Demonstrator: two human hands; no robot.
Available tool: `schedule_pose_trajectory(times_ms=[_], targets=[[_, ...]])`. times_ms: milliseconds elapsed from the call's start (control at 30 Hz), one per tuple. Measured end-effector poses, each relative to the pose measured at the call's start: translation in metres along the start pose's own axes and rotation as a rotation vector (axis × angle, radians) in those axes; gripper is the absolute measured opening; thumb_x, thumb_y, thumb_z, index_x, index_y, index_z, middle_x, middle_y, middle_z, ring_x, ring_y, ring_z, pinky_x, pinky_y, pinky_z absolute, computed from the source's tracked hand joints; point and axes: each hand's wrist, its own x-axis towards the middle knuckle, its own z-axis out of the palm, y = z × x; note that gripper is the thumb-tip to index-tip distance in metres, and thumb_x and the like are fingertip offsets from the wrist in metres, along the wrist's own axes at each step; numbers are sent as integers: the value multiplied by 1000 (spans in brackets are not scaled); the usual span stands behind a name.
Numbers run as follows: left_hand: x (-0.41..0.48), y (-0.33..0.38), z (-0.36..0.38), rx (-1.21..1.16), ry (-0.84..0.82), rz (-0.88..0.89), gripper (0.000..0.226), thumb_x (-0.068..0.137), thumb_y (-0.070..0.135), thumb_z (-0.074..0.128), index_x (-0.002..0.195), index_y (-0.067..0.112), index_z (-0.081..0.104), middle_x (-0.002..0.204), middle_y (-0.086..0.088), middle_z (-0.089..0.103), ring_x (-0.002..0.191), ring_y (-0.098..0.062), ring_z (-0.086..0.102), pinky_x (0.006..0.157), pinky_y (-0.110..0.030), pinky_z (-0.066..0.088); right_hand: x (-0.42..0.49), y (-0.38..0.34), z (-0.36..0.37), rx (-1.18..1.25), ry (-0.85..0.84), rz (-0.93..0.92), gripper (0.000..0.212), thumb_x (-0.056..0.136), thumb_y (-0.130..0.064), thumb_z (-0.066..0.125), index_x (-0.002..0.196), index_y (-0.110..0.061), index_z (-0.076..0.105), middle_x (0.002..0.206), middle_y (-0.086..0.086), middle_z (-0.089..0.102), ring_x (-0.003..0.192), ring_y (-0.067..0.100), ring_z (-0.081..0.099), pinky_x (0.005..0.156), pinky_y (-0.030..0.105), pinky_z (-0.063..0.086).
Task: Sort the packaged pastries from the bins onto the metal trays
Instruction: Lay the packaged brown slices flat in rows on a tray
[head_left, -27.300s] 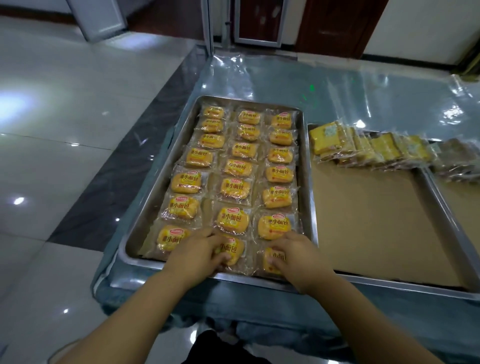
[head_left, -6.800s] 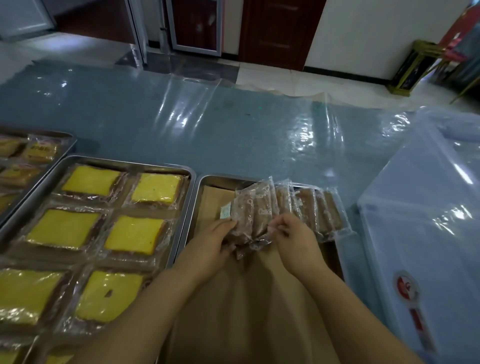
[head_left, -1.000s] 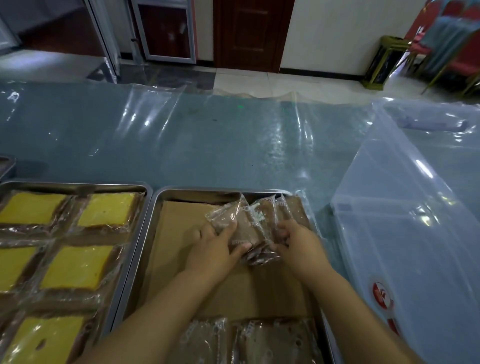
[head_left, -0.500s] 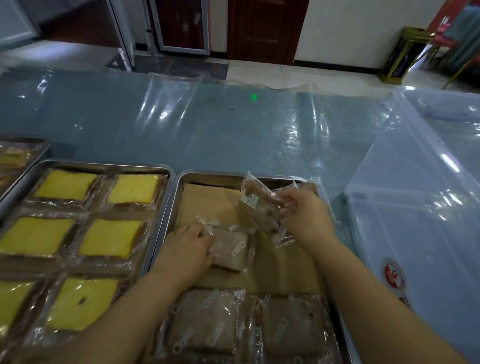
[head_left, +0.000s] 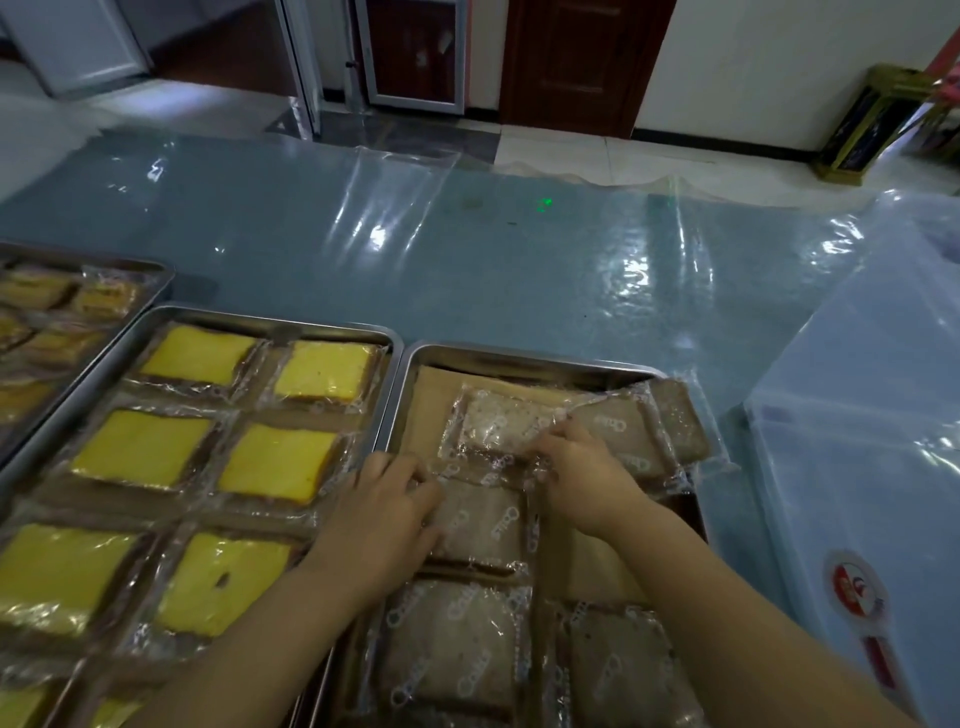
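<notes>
A paper-lined metal tray (head_left: 524, 356) in front of me holds brown pastries in clear wrappers. My left hand (head_left: 382, 512) presses flat on one brown pastry (head_left: 480, 522) in the tray's middle row. My right hand (head_left: 584, 470) grips the near edge of another wrapped brown pastry (head_left: 501, 421) lying at the tray's far end. A few more brown packs (head_left: 639, 431) lean overlapped at the far right corner. Two flat brown packs (head_left: 452, 644) lie in the near row.
To the left, a second metal tray (head_left: 270, 319) holds yellow cake slices (head_left: 140, 447) in wrappers; a third tray (head_left: 135, 270) sits at far left. A clear plastic bin lid (head_left: 872, 467) lies on the right. Plastic sheeting covers the blue table (head_left: 467, 249).
My right hand has come down from a raised hold and laid a brown pack flat at the tray's far end. My left hand stays on the middle-row pack.
</notes>
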Motion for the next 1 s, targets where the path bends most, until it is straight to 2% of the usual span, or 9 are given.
schedule_pose_trajectory(times_ms=[133, 200, 267, 433, 533, 600, 733, 867, 1000], targets=[[21, 6, 6, -94, 17, 51, 44, 90, 32, 54, 131, 19, 49, 138, 1, 43, 127, -20, 32, 104, -34, 30, 8, -9, 0, 31, -30, -16, 49, 86, -8, 56, 132, -23, 51, 143, 0, 35, 127, 23, 39, 106, 33, 36], [35, 9, 11, -103, -29, 75, 49, 96, 33, 43, 142, 19, 35, 148, 1, 31, 137, -19, 22, 113, -33, 18, 13, -16, -2, 97, -53, -50, 56, 85, -2, 54, 136, -22, 45, 147, 0, 33, 131, 22, 38, 106, 29, 33], [46, 10, 16, -117, -107, 33, 52, 98, 37, 37, 146, 20, 26, 154, 2, 20, 141, -17, 15, 114, -29, 12, 16, -21, -2, 137, -63, -74, 57, 87, 0, 52, 139, -22, 42, 148, -1, 35, 132, 20, 38, 105, 27, 32], [56, 0, 21, -70, -125, -56, 54, 95, 46, 39, 141, 19, 36, 152, -2, 23, 140, -19, 21, 112, -30, 19, 8, -13, -8, 116, 70, -49, 46, 91, -12, 49, 136, -22, 46, 139, -2, 44, 122, 19, 45, 98, 29, 39], [59, -4, 20, -14, -128, -92, 60, 93, 53, 37, 142, 19, 34, 154, -2, 22, 141, -19, 17, 114, -31, 15, -6, 5, -14, 114, 229, -8, 36, 90, -14, 54, 125, -22, 56, 128, -5, 51, 114, 15, 48, 93, 29, 44], [64, 0, 19, -6, -109, -102, 58, 92, 54, 36, 139, 21, 39, 150, -1, 28, 138, -19, 22, 113, -34, 20, -16, 19, -20, 110, 368, 21, 29, 88, -12, 58, 115, -19, 61, 120, -3, 55, 111, 16, 48, 93, 29, 43], [79, 20, 11, -63, -21, -79, 45, 92, 49, 40, 130, 27, 46, 139, 1, 38, 131, -21, 27, 108, -41, 28, -29, 45, -32, 86, 505, 219, 30, 84, -6, 61, 113, -11, 63, 120, 10, 55, 113, 29, 44, 94, 36, 38], [102, 49, 12, -102, -29, 70, 42, 93, 40, 44, 132, 22, 45, 143, 0, 37, 132, -18, 27, 108, -37, 27, -34, 61, -46, 18, 572, 452, 37, 83, -11, 59, 120, -10, 56, 125, 16, 50, 113, 33, 37, 93, 37, 32], [125, 76, 24, -125, -123, 135, 58, 92, 38, 48, 144, 28, 24, 152, 2, 22, 140, -19, 14, 113, -41, 18, -34, 69, -53, 46, 493, 568, 41, 83, -10, 55, 124, -7, 48, 125, 18, 50, 114, 37, 41, 94, 45, 37]])
